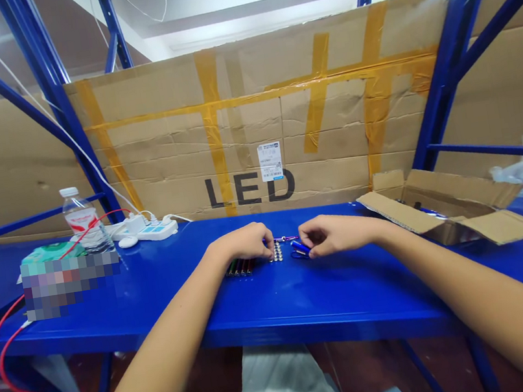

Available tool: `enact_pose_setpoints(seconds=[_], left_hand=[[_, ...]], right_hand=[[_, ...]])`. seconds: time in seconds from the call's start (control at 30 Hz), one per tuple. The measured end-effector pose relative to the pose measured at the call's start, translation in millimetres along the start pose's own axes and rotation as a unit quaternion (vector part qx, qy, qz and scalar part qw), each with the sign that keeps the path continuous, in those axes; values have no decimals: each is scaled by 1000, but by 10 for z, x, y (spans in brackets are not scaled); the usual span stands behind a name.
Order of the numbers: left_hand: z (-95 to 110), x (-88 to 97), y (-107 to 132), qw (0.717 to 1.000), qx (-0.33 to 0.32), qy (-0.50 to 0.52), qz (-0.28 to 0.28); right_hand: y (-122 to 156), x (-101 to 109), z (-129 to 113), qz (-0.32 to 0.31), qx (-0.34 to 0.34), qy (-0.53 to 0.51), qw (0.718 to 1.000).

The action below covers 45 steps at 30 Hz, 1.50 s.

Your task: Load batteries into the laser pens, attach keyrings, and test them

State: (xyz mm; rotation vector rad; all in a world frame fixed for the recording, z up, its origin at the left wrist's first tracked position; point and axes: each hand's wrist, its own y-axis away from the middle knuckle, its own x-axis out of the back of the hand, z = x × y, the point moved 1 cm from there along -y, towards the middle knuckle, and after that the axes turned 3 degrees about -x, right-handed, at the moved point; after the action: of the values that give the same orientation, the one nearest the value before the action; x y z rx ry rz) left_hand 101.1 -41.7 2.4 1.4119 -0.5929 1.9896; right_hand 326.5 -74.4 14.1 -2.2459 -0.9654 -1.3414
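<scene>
My left hand (249, 242) reaches down with its fingertips pinched at the edge of several small silver discs (278, 252), which look like button cells set out in rows. Whether a disc is between those fingertips is hidden. My right hand (325, 235) is closed on a small blue tube (300, 247) with a dark cord loop, just right of the discs. Several slim dark metallic tubes (239, 267) lie side by side beneath my left hand, partly covered by it. Behind the discs lies a thin purple-blue rod with a silver middle (283, 238).
An open cardboard box (462, 222) stands at the right of the blue table (278, 305). On the left are a water bottle (82, 219), a green packet (49, 254), a white power strip (158, 229) and red cables (1, 313). A large LED carton (168, 164) rises behind.
</scene>
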Motion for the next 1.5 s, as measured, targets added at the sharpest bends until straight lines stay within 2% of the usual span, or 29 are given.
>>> enact_pose_setpoints(seconds=[0.2, 0.5, 0.7, 0.83, 1.17, 1.5], left_hand=[[-30, -7, -9, 1000, 11, 0, -14], [96, 61, 58, 997, 39, -11, -73], [-15, 102, 69, 998, 36, 12, -41], [-87, 96, 57, 998, 47, 0, -50], [45, 55, 55, 995, 56, -29, -76], [74, 57, 60, 993, 71, -36, -86]], right_hand=[[-28, -10, 6, 9, 9, -13, 1000], [-50, -7, 44, 20, 2, -19, 1000], [-96, -47, 129, 56, 3, -63, 996], [-131, -89, 169, 71, 19, -117, 990], [-175, -171, 59, 94, 15, -16, 995], [-176, -197, 36, 94, 21, 4, 995]])
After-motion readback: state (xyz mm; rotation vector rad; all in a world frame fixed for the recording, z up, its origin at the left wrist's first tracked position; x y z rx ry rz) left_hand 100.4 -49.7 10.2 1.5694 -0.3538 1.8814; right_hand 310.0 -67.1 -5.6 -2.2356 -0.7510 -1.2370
